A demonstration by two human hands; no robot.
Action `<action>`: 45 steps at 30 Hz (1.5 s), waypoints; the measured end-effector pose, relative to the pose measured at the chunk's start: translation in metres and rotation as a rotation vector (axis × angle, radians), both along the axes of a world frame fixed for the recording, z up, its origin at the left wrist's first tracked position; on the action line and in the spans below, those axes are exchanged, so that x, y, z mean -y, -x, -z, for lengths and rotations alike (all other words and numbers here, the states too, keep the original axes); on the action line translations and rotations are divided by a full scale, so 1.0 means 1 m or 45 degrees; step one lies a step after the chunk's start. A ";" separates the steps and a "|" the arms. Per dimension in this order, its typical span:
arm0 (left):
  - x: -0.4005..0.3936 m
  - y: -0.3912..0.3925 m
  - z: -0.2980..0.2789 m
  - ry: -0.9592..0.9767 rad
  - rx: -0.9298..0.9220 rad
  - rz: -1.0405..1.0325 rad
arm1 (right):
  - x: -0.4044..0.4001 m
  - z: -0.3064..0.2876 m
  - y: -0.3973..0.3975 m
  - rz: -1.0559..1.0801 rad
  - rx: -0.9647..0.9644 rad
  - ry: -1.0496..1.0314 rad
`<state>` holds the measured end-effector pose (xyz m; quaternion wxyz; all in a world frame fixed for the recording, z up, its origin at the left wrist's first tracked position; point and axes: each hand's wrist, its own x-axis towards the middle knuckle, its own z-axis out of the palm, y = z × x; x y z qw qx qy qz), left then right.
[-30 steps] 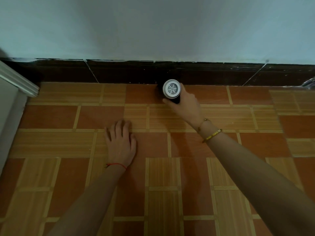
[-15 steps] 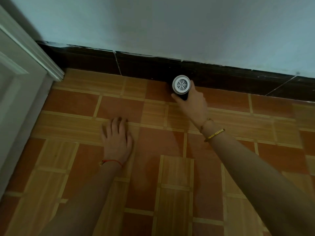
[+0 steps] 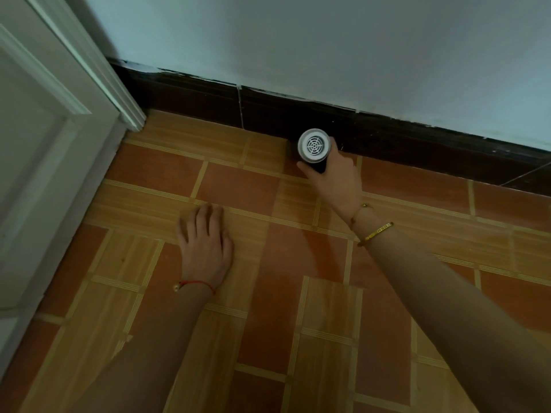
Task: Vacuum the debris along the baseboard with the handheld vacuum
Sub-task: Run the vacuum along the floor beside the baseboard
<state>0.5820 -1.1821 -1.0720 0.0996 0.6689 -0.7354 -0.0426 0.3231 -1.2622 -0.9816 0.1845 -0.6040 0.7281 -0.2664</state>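
My right hand [image 3: 337, 181] grips a small handheld vacuum [image 3: 313, 148], a dark cylinder whose white vented end cap faces me. Its nozzle end points down at the floor right against the dark baseboard [image 3: 417, 135] and is hidden from view. My left hand [image 3: 205, 242] rests flat on the tiled floor [image 3: 238, 186], fingers straight, well to the left of the vacuum and nearer to me. No debris shows clearly along the baseboard in this dim light.
A white door [image 3: 32, 162] and its frame [image 3: 119, 93] stand at the left, meeting the baseboard at the corner. A pale wall [image 3: 328, 40] rises above the baseboard. Orange and wood-patterned tiles stretch to the right and toward me.
The view has swung left, bringing the door and corner into sight. The vacuum has moved left along the baseboard toward the corner. My left hand has stayed flat on the floor.
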 end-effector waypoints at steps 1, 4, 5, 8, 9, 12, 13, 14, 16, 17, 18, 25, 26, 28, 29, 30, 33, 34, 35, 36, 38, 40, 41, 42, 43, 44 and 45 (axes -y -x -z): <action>0.000 -0.003 0.000 0.001 -0.003 0.001 | 0.003 0.000 -0.001 0.024 0.005 0.000; 0.002 -0.012 -0.001 -0.002 -0.011 0.013 | 0.014 0.000 -0.010 0.003 0.007 -0.029; 0.002 -0.015 -0.001 -0.004 -0.013 0.005 | 0.017 0.000 -0.015 -0.025 0.019 -0.021; 0.003 -0.025 -0.001 -0.008 -0.003 -0.020 | 0.028 -0.001 -0.033 -0.070 0.073 -0.005; 0.003 -0.028 -0.001 -0.009 -0.004 -0.024 | 0.032 0.000 -0.040 -0.076 0.087 -0.004; 0.003 -0.035 0.000 0.003 -0.008 -0.044 | 0.043 0.002 -0.061 -0.116 0.108 -0.002; 0.003 -0.035 0.000 0.009 -0.015 -0.047 | 0.046 0.002 -0.067 -0.134 0.111 -0.002; 0.003 -0.035 0.000 0.010 -0.027 -0.048 | 0.048 0.003 -0.074 -0.149 0.115 0.000; 0.003 -0.034 0.000 0.009 -0.043 -0.050 | 0.053 0.005 -0.086 -0.185 0.142 0.006; 0.003 -0.034 0.000 0.012 -0.048 -0.054 | 0.055 0.006 -0.091 -0.206 0.156 0.007; 0.003 -0.033 0.000 0.020 -0.051 -0.057 | 0.056 0.006 -0.096 -0.227 0.165 0.005; 0.003 -0.034 0.001 0.045 -0.053 -0.064 | 0.059 0.008 -0.097 -0.230 0.148 0.014; 0.003 -0.034 0.001 0.042 -0.042 -0.064 | 0.058 0.008 -0.092 -0.210 0.132 0.016; 0.004 -0.033 0.000 0.029 -0.016 -0.061 | 0.053 0.007 -0.080 -0.162 0.095 0.018; 0.004 -0.033 0.001 0.024 -0.004 -0.060 | 0.051 0.006 -0.074 -0.134 0.083 0.020; 0.004 -0.033 0.001 0.022 0.006 -0.061 | 0.048 0.006 -0.068 -0.109 0.076 0.021; 0.003 -0.031 0.001 0.018 0.040 -0.074 | 0.041 0.006 -0.055 -0.071 0.059 0.022; 0.003 -0.030 0.000 0.013 0.056 -0.082 | 0.039 0.006 -0.054 -0.065 0.052 0.024; 0.001 -0.029 -0.001 0.008 0.067 -0.090 | 0.038 0.006 -0.054 -0.061 0.046 0.026; 0.000 -0.029 -0.002 0.005 0.063 -0.098 | 0.037 0.006 -0.055 -0.058 0.042 0.029; -0.002 -0.032 -0.005 -0.001 0.036 -0.108 | 0.039 0.005 -0.061 -0.066 0.038 0.023; -0.008 -0.040 -0.008 -0.016 0.036 -0.090 | 0.043 0.003 -0.071 -0.100 0.051 0.002; -0.011 -0.045 -0.008 -0.021 0.043 -0.081 | 0.047 0.003 -0.076 -0.121 0.066 -0.008; -0.014 -0.051 -0.009 -0.024 0.048 -0.084 | 0.050 0.003 -0.082 -0.140 0.086 -0.014; -0.016 -0.057 -0.009 -0.026 0.050 -0.102 | 0.054 0.003 -0.089 -0.158 0.111 -0.015; -0.018 -0.063 -0.009 -0.028 0.052 -0.130 | 0.058 0.003 -0.096 -0.174 0.141 -0.015; -0.021 -0.069 -0.008 -0.029 0.052 -0.161 | 0.062 0.004 -0.103 -0.188 0.174 -0.019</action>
